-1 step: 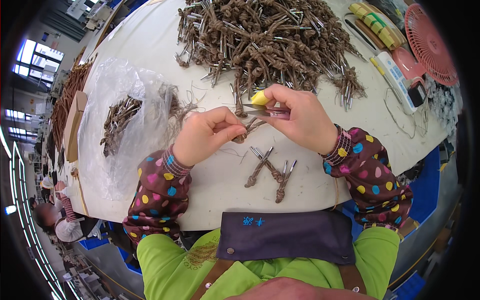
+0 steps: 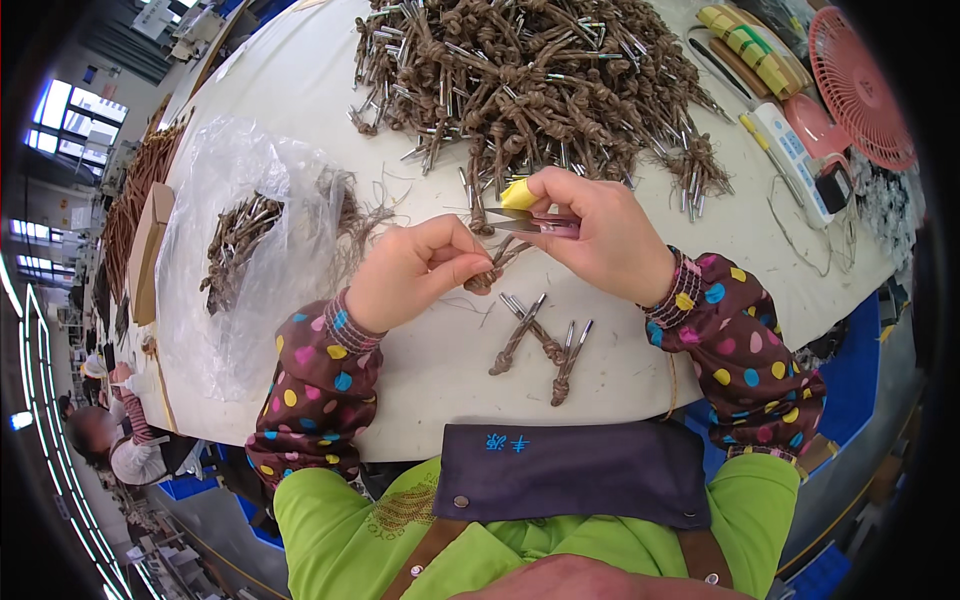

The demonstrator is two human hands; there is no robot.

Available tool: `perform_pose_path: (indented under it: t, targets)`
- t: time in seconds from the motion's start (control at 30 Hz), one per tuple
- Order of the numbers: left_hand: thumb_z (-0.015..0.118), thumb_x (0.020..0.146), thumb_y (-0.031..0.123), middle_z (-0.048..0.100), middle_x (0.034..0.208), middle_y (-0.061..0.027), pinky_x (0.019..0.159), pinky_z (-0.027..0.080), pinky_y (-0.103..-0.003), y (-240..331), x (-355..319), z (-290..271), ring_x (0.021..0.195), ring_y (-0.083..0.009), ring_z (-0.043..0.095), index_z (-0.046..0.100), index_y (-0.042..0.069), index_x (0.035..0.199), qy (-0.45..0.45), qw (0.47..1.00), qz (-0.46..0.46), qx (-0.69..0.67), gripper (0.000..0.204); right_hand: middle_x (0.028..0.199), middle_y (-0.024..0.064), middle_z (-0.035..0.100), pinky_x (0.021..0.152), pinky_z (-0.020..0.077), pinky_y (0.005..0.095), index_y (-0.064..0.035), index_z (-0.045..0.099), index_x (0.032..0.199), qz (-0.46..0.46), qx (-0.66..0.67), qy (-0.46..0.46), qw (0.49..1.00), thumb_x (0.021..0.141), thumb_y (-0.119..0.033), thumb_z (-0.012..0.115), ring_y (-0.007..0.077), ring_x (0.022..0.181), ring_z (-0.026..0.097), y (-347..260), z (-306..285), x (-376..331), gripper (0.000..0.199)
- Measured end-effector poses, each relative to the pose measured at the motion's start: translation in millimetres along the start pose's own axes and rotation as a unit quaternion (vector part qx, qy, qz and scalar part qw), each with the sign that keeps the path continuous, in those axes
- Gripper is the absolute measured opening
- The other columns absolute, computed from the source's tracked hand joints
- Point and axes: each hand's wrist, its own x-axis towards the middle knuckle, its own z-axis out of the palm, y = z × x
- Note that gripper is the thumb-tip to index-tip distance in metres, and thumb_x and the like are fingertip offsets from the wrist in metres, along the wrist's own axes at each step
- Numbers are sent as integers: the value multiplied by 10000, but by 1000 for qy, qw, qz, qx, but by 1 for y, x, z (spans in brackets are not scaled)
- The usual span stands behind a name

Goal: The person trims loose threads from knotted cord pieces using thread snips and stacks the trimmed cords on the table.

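Observation:
My left hand [image 2: 415,270] pinches a short knotted brown cord piece [image 2: 488,272] with metal tips. My right hand [image 2: 600,235] grips small pink-handled snips [image 2: 535,224], their blades meeting the cord just above my left fingers; a yellow cover [image 2: 517,193] sits on one fingertip. A few similar knotted pieces [image 2: 540,345] lie on the white table [image 2: 440,400] right below my hands. A big heap of the same cord pieces [image 2: 520,80] fills the table beyond them.
A clear plastic bag [image 2: 240,250] with more cord pieces lies to the left. At the far right stand a pink fan [image 2: 860,85], a white device [image 2: 790,160] and yellow-brown bundles [image 2: 745,45]. Another person [image 2: 105,440] sits at the lower left.

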Motion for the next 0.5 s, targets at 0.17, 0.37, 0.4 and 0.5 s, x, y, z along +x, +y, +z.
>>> perform_pose_path:
  t: [0.17, 0.37, 0.4, 0.5]
  targets:
    - [475, 957, 45, 653, 1021, -153, 789, 517, -280, -6, 2, 14, 888, -163, 655, 471, 21, 953, -128, 951, 81, -269, 25, 920, 92, 647, 701, 533, 239, -26, 507, 1138, -35, 43, -27, 998, 776, -33, 706, 133, 827, 661, 5, 5, 0, 413]
    - [465, 971, 83, 633, 928, -96, 748, 475, -254, -17, 4, 21, 840, -110, 583, 468, 24, 958, -22, 969, 149, -196, 61, 933, 68, 606, 654, 499, 235, -38, 438, 1225, -66, -21, 111, 991, 780, -174, 741, 122, 684, 592, -12, 3, -2, 556]
    - [466, 972, 90, 627, 901, -83, 733, 466, -243, -16, 4, 19, 814, -96, 566, 470, 22, 958, 23, 975, 162, -147, 69, 897, 64, 572, 618, 474, 240, -28, 497, 1155, -67, -5, 136, 988, 796, -234, 730, 122, 635, 538, -10, 3, -3, 474]
    - [462, 974, 92, 624, 891, -72, 729, 467, -237, -17, 4, 20, 775, -84, 555, 472, 14, 952, 108, 974, 180, -82, 81, 852, 75, 552, 594, 471, 251, -14, 552, 1025, -47, -37, 42, 997, 809, -268, 715, 127, 640, 544, -5, -1, -8, 371]
